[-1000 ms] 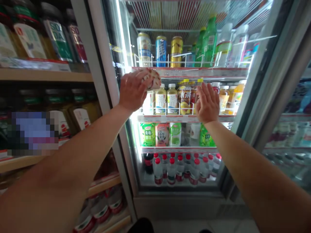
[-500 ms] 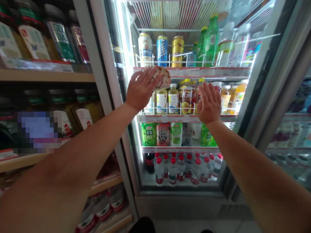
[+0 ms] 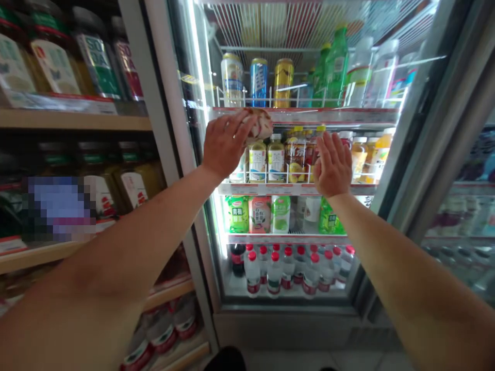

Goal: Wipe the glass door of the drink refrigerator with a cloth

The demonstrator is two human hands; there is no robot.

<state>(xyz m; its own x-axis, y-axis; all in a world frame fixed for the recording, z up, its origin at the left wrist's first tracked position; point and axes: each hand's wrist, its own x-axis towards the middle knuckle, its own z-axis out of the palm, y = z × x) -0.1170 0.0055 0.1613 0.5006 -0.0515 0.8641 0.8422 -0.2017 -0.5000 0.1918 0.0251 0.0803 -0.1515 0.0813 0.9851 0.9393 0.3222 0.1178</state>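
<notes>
Drinks are being held on several levels inside a lit cooler [image 3: 284, 314]. On the top level, a white can [image 3: 232, 81], a blue can [image 3: 259, 82] and a gold can [image 3: 283, 83] are being kept upright behind a low wire rail, with green bottles [image 3: 335, 69] being lined up to their right. On the level below, pale-labelled bottles [image 3: 276, 159], brown-labelled bottles [image 3: 297, 154] and orange bottles [image 3: 381, 154] are being displayed. Lower down, a green pack [image 3: 237, 214] and a pink pack [image 3: 259, 214] are being stood side by side, and at the bottom red-capped bottles [image 3: 274, 273] are being grouped beside a dark bottle [image 3: 237, 260]. More bottles are being stored on wooden shelving [image 3: 69, 121] at the left.

A patterned bundle [image 3: 262, 124] is being held in the left hand [image 3: 223, 145], just below the top drinks level as seen; the fingers are being curved over it in a narrow grip. Its material cannot be told. The right hand [image 3: 333, 164] is being held open and empty, its fingers extended and nearly together, in front of the second drinks level. Whether glass is being touched by either hand cannot be told.
</notes>
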